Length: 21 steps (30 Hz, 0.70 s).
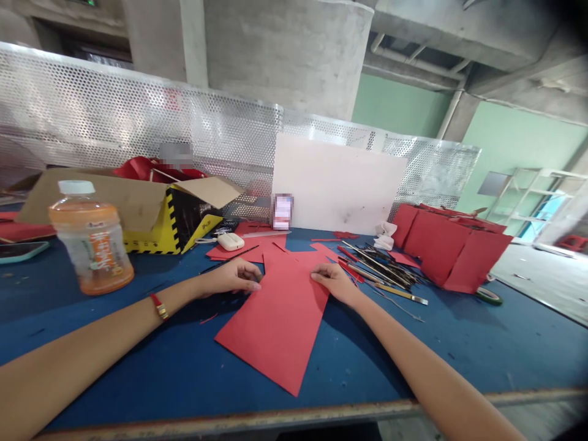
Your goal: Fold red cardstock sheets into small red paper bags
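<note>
One red sheet, right hand pinching its edge, left hand's finger closure unclear; light, even pressure should avoid creases.

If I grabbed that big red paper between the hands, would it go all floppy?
Probably not very: the red paper has straight edges, and the similar-looking red bags stand up by themselves. It's likely light, because its edge looks thin. Held by just one corner, it might still bend, since it's broad and flat.
</note>
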{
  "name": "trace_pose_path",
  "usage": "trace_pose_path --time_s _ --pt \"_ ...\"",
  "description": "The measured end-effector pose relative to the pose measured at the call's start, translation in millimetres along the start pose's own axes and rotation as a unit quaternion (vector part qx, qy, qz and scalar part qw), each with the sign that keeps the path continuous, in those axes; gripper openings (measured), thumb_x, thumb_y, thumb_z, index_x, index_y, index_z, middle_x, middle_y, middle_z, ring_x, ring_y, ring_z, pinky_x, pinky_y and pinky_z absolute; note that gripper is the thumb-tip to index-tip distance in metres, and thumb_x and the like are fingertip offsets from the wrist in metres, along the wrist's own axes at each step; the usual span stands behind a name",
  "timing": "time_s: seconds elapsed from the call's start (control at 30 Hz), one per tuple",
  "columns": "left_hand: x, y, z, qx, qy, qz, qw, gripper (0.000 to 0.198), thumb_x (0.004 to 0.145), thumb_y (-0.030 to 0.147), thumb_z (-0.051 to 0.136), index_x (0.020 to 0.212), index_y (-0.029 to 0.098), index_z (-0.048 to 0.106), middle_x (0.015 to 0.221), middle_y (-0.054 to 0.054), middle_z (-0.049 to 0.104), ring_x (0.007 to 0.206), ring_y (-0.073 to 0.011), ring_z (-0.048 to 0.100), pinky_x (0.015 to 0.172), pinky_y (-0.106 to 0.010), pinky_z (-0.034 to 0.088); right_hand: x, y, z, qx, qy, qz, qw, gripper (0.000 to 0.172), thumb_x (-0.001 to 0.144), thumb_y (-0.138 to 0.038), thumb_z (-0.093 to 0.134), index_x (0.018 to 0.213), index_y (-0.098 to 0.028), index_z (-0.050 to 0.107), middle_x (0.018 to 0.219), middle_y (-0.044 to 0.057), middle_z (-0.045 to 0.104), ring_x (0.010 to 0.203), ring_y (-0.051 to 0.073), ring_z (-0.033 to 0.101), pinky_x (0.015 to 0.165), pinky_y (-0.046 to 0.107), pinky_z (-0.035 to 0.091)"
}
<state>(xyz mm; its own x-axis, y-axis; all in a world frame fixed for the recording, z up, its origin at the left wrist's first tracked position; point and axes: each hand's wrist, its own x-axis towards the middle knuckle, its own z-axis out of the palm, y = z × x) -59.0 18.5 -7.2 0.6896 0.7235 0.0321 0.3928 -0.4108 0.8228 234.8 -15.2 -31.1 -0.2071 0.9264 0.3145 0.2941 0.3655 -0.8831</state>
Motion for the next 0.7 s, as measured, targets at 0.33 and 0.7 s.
trace_pose_path --time_s 0.33,0.7 --pt "5 -10 7.4 0.012 0.137 0.031 0.99 0.051 0.07 0.046 0.075 0.112 0.02 0.062 0.121 -0.009 0.065 0.108 -0.0278 0.06 0.085 -0.034 0.049 3 5 -3 0.008 0.104 0.03 0.994 0.019 0.069 -0.037 0.063 0.072 -0.018 0.062 0.056 -0.002 0.058 0.054 0.013 0.051 0.054 0.025 0.038" --pt "-6 3 1.6 -0.175 -0.047 -0.045 0.982 0.03 0.077 0.044 0.073 0.095 0.02 0.073 0.095 -0.005 0.075 0.08 -0.0196 0.07 0.069 -0.027 0.054 5 5 -9 -0.019 0.123 0.017 0.992 0.025 0.071 -0.044 0.055 0.074 -0.019 0.059 0.052 -0.001 0.059 0.044 0.012 0.051 0.047 0.025 0.041"
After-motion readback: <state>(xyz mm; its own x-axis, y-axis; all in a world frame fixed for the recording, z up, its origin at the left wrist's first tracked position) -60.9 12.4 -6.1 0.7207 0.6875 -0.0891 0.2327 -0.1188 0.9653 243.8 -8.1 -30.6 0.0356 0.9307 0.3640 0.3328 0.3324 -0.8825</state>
